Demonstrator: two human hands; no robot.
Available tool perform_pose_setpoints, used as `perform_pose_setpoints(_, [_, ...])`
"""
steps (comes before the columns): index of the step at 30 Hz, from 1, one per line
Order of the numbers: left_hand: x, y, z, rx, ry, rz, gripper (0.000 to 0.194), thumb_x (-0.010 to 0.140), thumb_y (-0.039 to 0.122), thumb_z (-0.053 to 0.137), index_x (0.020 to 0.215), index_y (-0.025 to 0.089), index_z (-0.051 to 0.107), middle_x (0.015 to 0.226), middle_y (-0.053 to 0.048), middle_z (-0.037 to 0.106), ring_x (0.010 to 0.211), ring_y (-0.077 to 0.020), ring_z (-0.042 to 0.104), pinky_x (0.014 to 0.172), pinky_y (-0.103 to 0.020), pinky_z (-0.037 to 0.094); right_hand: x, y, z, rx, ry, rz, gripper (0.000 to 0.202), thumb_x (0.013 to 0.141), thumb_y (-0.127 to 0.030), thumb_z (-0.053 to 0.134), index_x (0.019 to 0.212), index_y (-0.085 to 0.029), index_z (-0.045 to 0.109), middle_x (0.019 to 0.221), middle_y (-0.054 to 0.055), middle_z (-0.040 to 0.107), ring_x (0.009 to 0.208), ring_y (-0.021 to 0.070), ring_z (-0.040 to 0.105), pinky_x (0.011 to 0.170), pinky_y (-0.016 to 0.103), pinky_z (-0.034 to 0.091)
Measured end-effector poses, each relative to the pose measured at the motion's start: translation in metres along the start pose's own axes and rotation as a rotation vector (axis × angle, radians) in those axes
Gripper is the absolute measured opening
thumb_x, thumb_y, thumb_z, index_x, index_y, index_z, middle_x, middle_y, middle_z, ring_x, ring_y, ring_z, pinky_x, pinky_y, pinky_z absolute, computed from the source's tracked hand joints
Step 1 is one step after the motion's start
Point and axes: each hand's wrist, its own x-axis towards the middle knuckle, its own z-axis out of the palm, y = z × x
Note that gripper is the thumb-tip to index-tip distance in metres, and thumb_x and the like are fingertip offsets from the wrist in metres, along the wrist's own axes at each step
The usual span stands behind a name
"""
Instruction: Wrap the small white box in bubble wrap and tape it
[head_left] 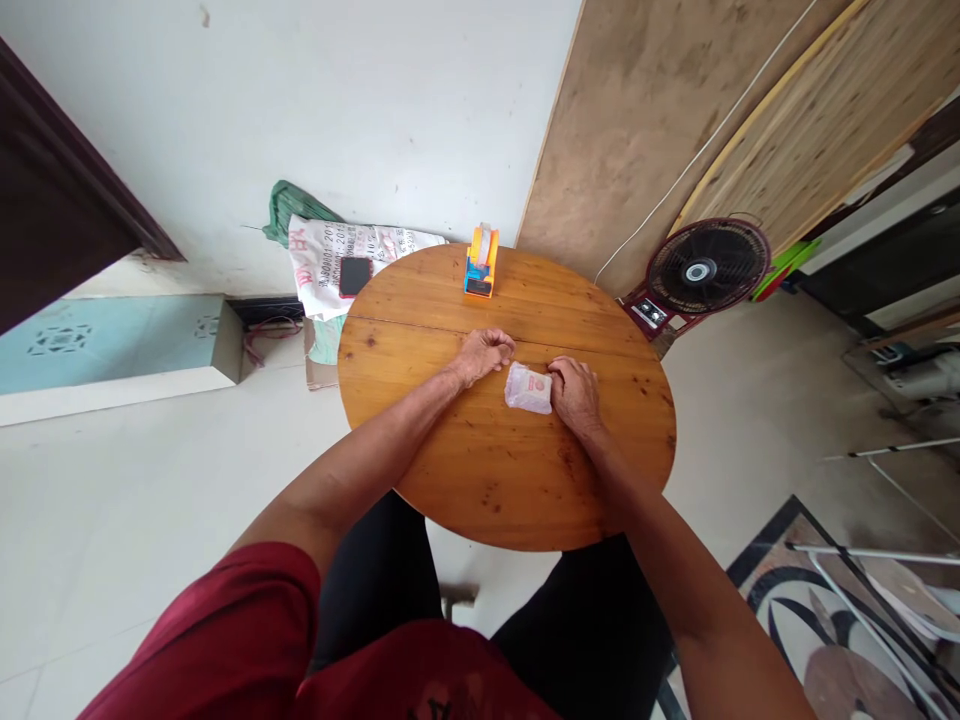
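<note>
A small packet (528, 388) in pale, purplish bubble wrap lies flat on the round wooden table (480, 470), with a red print showing through on its top. Just above its left corner is my left hand (484, 357), the fingers curled together in a pinch; whatever they may hold is too small to make out. My right hand (576, 392) rests at the packet's right edge, its bent fingers closed against that end. Toward the far edge of the table stands an orange and blue tape dispenser (480, 275) carrying a roll of clear tape.
A dark phone-like slab (355, 277) lies on a printed white sack (315, 250) left of the table. Beyond the table's right side stands a dark red fan (705, 268). A white wall rises behind, with a wooden board (600, 130) against it. Metal racks are at lower right.
</note>
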Motion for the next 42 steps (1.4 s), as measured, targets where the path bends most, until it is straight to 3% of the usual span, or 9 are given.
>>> perform_pose_setpoints(10, [0.002, 0.005, -0.009, 0.079, -0.104, -0.056, 0.006, 0.069, 0.01, 0.064, 0.075, 0.012, 0.066, 0.065, -0.001, 0.067, 0.059, -0.0083, 0.06, 0.057, -0.019, 0.048, -0.003, 0.006, 0.002, 0.131, 0.025, 0.019, 0.022, 0.088, -0.019, 0.049, 0.094, -0.021, 0.07, 0.119, 0.009, 0.07, 0.107, 0.0297, 0.058, 0.093, 0.046, 0.04])
perform_pose_setpoints(15, [0.004, 0.005, -0.014, 0.109, -0.164, -0.051, 0.008, 0.069, 0.014, 0.065, 0.076, 0.012, 0.067, 0.068, -0.002, 0.068, 0.064, -0.0098, 0.061, 0.059, -0.02, 0.049, 0.015, 0.02, -0.002, 0.592, 0.018, 0.109, 0.016, 0.082, -0.027, 0.056, 0.087, -0.022, 0.071, 0.108, 0.007, 0.074, 0.103, 0.0259, 0.065, 0.097, 0.046, 0.047])
perform_pose_setpoints(19, [0.003, 0.007, -0.018, 0.149, -0.239, -0.032, 0.014, 0.07, 0.019, 0.068, 0.081, 0.012, 0.069, 0.071, -0.003, 0.068, 0.067, -0.0113, 0.063, 0.061, -0.021, 0.049, 0.036, 0.015, -0.013, 0.941, -0.173, 0.113, 0.02, 0.082, -0.036, 0.064, 0.094, -0.023, 0.073, 0.098, 0.003, 0.076, 0.094, 0.0228, 0.069, 0.092, 0.043, 0.052])
perform_pose_setpoints(23, [0.0, 0.011, -0.022, 0.231, -0.313, -0.042, 0.022, 0.072, 0.028, 0.07, 0.087, 0.012, 0.069, 0.07, -0.003, 0.066, 0.057, -0.0095, 0.056, 0.047, -0.019, 0.035, 0.041, 0.004, -0.009, 1.117, -0.235, 0.112, 0.021, 0.082, -0.04, 0.067, 0.091, -0.022, 0.073, 0.095, 0.004, 0.076, 0.088, 0.0215, 0.07, 0.081, 0.038, 0.055])
perform_pose_setpoints(27, [-0.003, 0.015, -0.023, 0.312, -0.34, -0.082, 0.028, 0.074, 0.034, 0.07, 0.093, 0.014, 0.069, 0.075, -0.002, 0.067, 0.051, -0.0072, 0.05, 0.044, -0.019, 0.026, 0.034, 0.007, 0.001, 1.182, -0.251, 0.127, 0.02, 0.082, -0.042, 0.068, 0.088, -0.023, 0.073, 0.092, 0.003, 0.075, 0.085, 0.0214, 0.069, 0.074, 0.035, 0.055])
perform_pose_setpoints(31, [-0.006, 0.02, -0.021, 0.338, -0.382, -0.107, 0.031, 0.074, 0.032, 0.07, 0.098, 0.013, 0.067, 0.08, -0.002, 0.067, 0.055, -0.0067, 0.051, 0.05, -0.019, 0.034, 0.03, 0.014, -0.002, 1.224, -0.268, 0.08, 0.015, 0.083, -0.039, 0.07, 0.085, -0.024, 0.072, 0.093, 0.002, 0.074, 0.086, 0.0194, 0.068, 0.081, 0.035, 0.054])
perform_pose_setpoints(36, [-0.008, 0.023, -0.02, 0.337, -0.462, -0.115, 0.033, 0.076, 0.03, 0.068, 0.104, 0.012, 0.064, 0.084, -0.001, 0.067, 0.06, -0.0069, 0.052, 0.058, -0.021, 0.043, 0.031, 0.012, -0.015, 1.257, -0.419, 0.004, 0.017, 0.078, -0.038, 0.077, 0.082, -0.024, 0.069, 0.105, 0.001, 0.071, 0.098, 0.0197, 0.065, 0.089, 0.035, 0.051])
perform_pose_setpoints(42, [-0.007, 0.021, -0.021, 0.353, -0.481, -0.087, 0.037, 0.076, 0.032, 0.067, 0.107, 0.011, 0.064, 0.089, -0.004, 0.069, 0.063, -0.008, 0.055, 0.059, -0.02, 0.043, 0.03, 0.01, -0.028, 1.125, -0.564, -0.127, 0.031, 0.073, -0.037, 0.081, 0.098, -0.025, 0.066, 0.125, 0.004, 0.063, 0.11, 0.023, 0.062, 0.094, 0.038, 0.05])
